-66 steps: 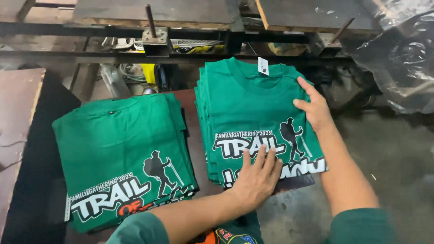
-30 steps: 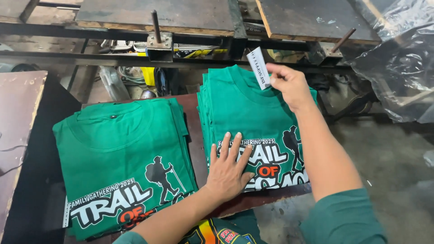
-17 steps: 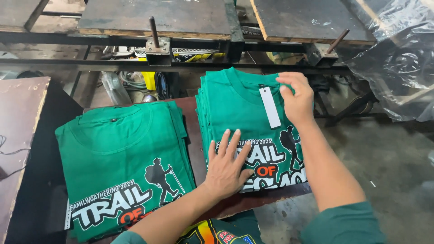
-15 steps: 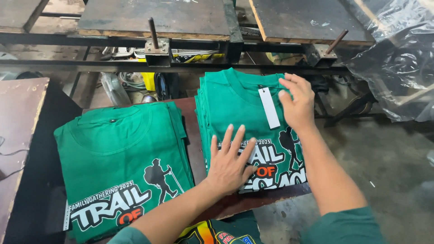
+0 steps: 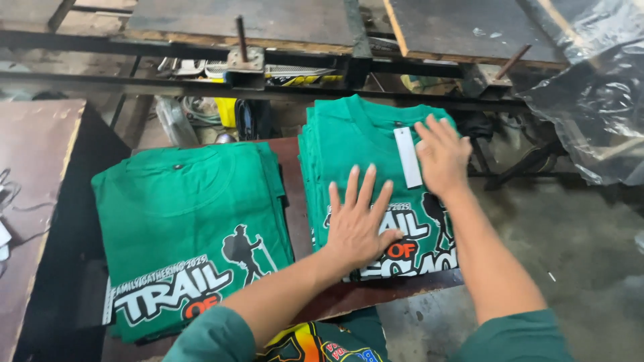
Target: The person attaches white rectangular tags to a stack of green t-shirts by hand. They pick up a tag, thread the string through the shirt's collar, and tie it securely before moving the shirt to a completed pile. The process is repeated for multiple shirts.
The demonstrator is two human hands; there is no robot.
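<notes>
White tag point(image 5: 408, 157) loose on top of green shirt stack point(image 5: 379, 181), right of centre frame, on brown board point(image 5: 288, 161). Left hand point(image 5: 357, 224) flat on the print, fingers spread wide; right hand point(image 5: 443, 155) flat just beside the tag, fingers open, gripping nothing. Likely risks: tag sliding off if top shirt shifts; stack overhangs board's lower edge, could tip under press; second stack point(image 5: 188, 228) at lower left unaffected.

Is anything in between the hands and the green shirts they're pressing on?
Nothing visible. The left hand lies flat on the right shirt stack, and the right hand rests on it beside the white tag.
</notes>
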